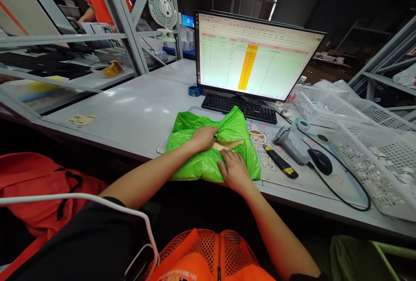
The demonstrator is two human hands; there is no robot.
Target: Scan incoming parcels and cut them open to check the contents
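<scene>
A bright green plastic mailing bag (191, 166) lies at the table's front edge, with a gap torn across its top. Pale beige material (224, 145) shows through the gap. My left hand (204, 138) is closed on the bag's upper edge at the left of the gap, its fingertips partly hidden in the folds. On the near side of the gap, my right hand (235, 170) grips the lower edge of the plastic, fingers bent over it and thumb against the outside. To the right lies a black and yellow utility knife (281, 162), apart from my hand.
Behind the bag stand a keyboard (240, 107) and a lit monitor (224, 55). A barcode scanner (290, 146), a mouse (320, 161) and white plastic baskets (373, 172) are on the right. A white cable (97, 198) crosses at lower left. Another person (97, 5) stands beyond the frame.
</scene>
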